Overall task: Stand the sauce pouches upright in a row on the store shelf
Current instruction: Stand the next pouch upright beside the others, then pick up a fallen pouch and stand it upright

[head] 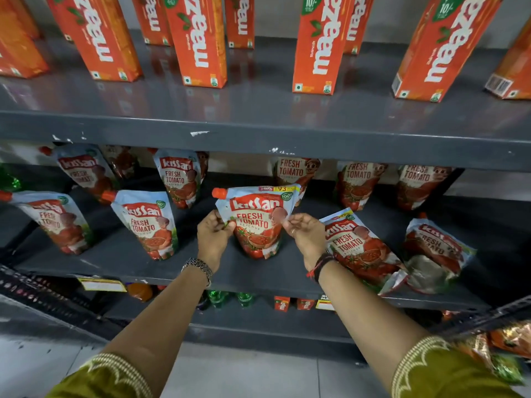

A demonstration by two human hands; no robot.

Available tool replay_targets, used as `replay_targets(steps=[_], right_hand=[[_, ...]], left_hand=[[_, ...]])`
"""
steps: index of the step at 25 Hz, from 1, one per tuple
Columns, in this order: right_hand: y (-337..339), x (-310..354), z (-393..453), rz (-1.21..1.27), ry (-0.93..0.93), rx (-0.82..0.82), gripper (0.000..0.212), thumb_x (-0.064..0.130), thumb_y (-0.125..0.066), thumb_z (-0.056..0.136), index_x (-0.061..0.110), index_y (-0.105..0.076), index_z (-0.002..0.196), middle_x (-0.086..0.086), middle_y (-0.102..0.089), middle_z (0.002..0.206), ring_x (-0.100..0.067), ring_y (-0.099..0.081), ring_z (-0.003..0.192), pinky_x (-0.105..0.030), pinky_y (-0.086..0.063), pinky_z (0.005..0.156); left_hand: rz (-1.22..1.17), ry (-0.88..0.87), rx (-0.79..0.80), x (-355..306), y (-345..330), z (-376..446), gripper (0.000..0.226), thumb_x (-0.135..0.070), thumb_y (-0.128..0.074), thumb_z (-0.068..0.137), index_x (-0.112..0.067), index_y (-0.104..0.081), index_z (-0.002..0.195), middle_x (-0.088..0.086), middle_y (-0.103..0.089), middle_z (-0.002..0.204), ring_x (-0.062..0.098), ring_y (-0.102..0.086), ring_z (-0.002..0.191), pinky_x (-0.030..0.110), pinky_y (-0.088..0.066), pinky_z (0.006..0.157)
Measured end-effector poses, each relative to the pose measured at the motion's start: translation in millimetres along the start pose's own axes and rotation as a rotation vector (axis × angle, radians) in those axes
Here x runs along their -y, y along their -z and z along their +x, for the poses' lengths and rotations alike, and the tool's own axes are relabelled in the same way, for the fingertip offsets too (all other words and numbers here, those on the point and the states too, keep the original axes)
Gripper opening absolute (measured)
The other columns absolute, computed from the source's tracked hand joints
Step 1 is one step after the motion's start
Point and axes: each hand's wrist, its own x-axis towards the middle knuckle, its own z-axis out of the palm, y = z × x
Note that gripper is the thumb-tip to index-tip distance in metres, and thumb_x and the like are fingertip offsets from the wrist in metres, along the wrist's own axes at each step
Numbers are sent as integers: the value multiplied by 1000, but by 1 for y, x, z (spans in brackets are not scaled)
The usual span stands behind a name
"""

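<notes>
A tomato ketchup pouch [255,219] with an orange cap stands upright at the middle front of the dark grey shelf [258,278]. My left hand [214,235] pinches its left edge and my right hand [304,232] pinches its right edge. Two pouches stand upright to its left, one [146,222] close by and one [56,221] farther left. To its right, two pouches lie flat, one [359,248] beside my right wrist and one [436,251] beyond it. Several more pouches [356,182] stand along the back of the shelf.
The shelf above [258,130] carries several tall orange juice cartons [198,38]. Below, a lower shelf holds green bottles [218,297] and small orange packs [281,303]. A yellow price tag [102,284] sits on the shelf's front lip. Grey floor lies underneath.
</notes>
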Motion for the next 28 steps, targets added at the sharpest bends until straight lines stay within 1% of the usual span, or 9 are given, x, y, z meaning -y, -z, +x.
replay_targets(steps=[4,6,8,13,16,18,21,24,28], right_hand=[[2,-12,-4,-23,-24,-22,26,-5,-67,79,18,-59,69,3,-64,72,-3,-59,69,-3,-49,58],[10,-9,-4,-56,-5,20,13,-2,-67,79,10,-64,82,-1,-67,81,-6,-61,75,-6,-51,63],[25,-6,-4,-87,37,35,18,-2,-66,80,3,-66,98,-3,-68,91,-6,-62,80,-4,-51,63],[104,-4,-2,-285,168,-183,19,-4,-61,81,0,-70,97,-14,-72,101,-15,-66,88,3,-46,67],[153,-5,8,-530,134,-274,22,-2,-57,81,4,-70,98,-13,-72,108,-23,-65,102,-16,-49,86],[178,-7,20,-690,37,-186,17,4,-52,85,1,-67,93,-20,-69,108,-32,-62,106,-32,-46,91],[192,-5,38,-817,-61,19,21,7,-42,88,4,-57,75,-27,-63,99,-35,-60,99,-35,-43,80],[197,-2,56,-927,-107,96,28,8,-44,91,-8,-63,103,-28,-61,119,-38,-57,112,-38,-46,92],[202,2,67,-989,-152,219,41,16,-51,91,-5,-50,126,-22,-52,135,-34,-52,122,-34,-44,94]], left_hand=[[51,28,28,8,4,2,14,3,-58,83,-7,-57,92,6,-65,92,19,-58,92,42,-50,92],[36,41,32,11,6,1,15,0,-61,82,-9,-58,94,3,-65,91,18,-59,92,38,-51,89],[16,58,14,18,8,-2,14,-5,-62,83,-10,-58,95,1,-64,89,18,-59,93,35,-52,86],[-6,285,-139,49,-2,-31,25,-8,-52,90,2,-57,113,4,-58,81,14,-56,72,27,-54,66],[27,452,-21,61,-24,-55,13,-2,-50,90,-2,-58,100,7,-58,77,17,-60,54,24,-57,47],[42,504,88,62,-54,-73,11,0,-49,89,-4,-59,92,9,-60,77,15,-64,44,24,-56,43],[83,535,261,56,-114,-89,22,-6,-50,90,0,-57,110,11,-65,90,24,-70,72,32,-59,66],[53,523,270,47,-171,-93,36,-12,-49,92,7,-49,123,19,-57,114,36,-57,109,42,-47,94],[8,508,114,43,-213,-89,33,-8,-53,89,8,-52,118,23,-55,130,34,-55,115,42,-47,96]])
